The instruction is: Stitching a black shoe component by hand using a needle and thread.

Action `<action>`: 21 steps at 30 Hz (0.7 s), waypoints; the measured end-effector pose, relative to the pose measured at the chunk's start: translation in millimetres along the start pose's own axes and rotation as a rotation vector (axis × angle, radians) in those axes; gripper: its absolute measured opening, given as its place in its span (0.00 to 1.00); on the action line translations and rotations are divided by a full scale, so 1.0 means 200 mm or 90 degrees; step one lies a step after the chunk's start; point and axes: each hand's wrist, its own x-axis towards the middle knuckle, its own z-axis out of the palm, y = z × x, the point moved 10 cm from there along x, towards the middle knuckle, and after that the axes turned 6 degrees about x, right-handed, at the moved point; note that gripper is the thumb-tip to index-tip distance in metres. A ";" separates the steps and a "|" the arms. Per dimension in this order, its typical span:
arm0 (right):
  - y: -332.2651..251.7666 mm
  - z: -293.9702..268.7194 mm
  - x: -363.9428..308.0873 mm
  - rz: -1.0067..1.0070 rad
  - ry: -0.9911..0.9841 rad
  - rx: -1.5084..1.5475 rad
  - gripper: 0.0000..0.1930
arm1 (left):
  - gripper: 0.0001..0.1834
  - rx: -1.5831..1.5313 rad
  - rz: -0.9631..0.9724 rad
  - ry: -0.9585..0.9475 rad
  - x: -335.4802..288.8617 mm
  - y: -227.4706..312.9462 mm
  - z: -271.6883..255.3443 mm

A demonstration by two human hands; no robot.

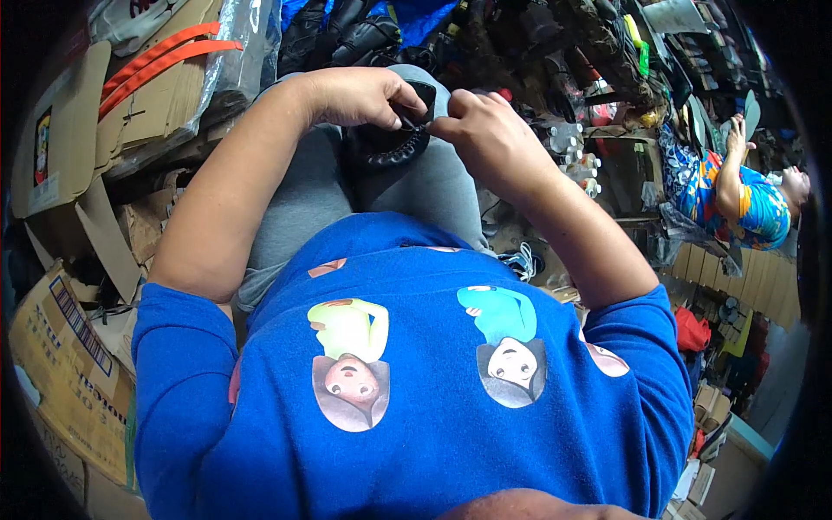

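Note:
A black leather shoe [394, 156] with a puckered, gathered seam rests on my grey-trousered lap, between my thighs. My left hand [373, 97] is closed at its upper edge, with thumb and fingers gripping the leather. My right hand [490, 130] is pinched just beside the same edge, its fingertips almost touching those of the left. Whatever thin thing lies between the right fingertips is too small to make out. The far part of the shoe is partly hidden behind my fingers.
Cardboard boxes [61, 165] with orange strips [173, 65] crowd my left. Black shoes [368, 39] lie ahead on blue sheeting. Small bottles [572, 147] stand to the right. Farther right, another person [737, 195] in a colourful shirt holds a greenish sole-shaped piece [751, 113].

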 end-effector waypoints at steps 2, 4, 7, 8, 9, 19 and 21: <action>-0.06 -0.03 0.05 -0.011 -0.028 -0.050 0.09 | 0.19 0.028 -0.005 0.021 0.02 0.01 -0.01; -0.09 0.00 0.09 -0.043 -0.064 -0.119 0.08 | 0.17 0.041 -0.009 0.090 0.04 0.00 -0.05; -0.01 0.02 0.11 -0.039 -0.037 -0.044 0.09 | 0.16 0.035 0.021 0.155 0.03 0.01 -0.08; -0.01 0.03 0.10 -0.039 -0.036 -0.043 0.09 | 0.16 0.012 0.034 0.177 0.03 -0.01 -0.09; 0.01 0.02 0.10 -0.028 -0.011 -0.004 0.09 | 0.16 0.013 0.033 0.177 0.02 -0.04 -0.08; -0.01 -0.02 0.10 -0.005 -0.010 0.008 0.11 | 0.10 0.123 0.078 0.221 -0.03 0.01 -0.09; 0.00 0.03 0.10 -0.005 -0.005 0.025 0.11 | 0.09 0.075 0.085 0.226 -0.02 0.00 -0.08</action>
